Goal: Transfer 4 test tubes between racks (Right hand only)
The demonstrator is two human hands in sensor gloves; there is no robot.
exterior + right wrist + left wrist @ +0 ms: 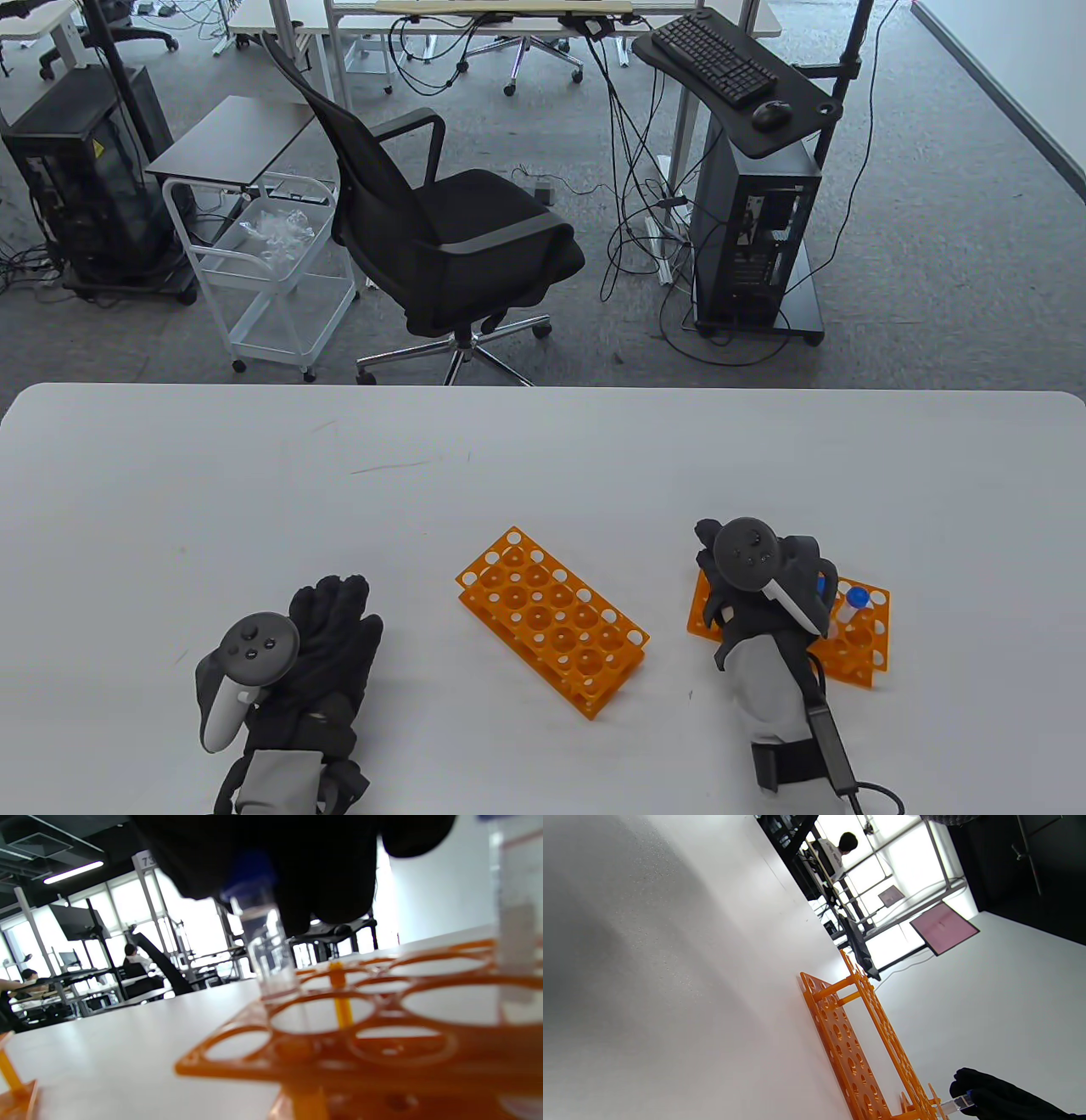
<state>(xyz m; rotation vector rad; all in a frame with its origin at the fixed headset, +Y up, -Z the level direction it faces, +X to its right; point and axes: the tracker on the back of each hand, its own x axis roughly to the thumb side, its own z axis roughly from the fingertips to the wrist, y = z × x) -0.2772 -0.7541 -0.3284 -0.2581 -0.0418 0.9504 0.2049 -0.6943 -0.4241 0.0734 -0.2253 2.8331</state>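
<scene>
Left hand (327, 649) resting flat on table (543, 441), fingers loose, holding nothing. Empty rack (553, 620) sitting mid-table. Right hand (759, 586) pinching capped tube (271, 950) over right rack (861, 649); lifting straight up advisable, avoiding neighbouring tube (851, 609).

Overhead table view, two low wrist views

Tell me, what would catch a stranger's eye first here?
Two bright orange racks on the white table: an empty rack in the middle and a right rack. The gloved right hand grips a blue-capped tube over the right rack; the left hand rests flat.
</scene>
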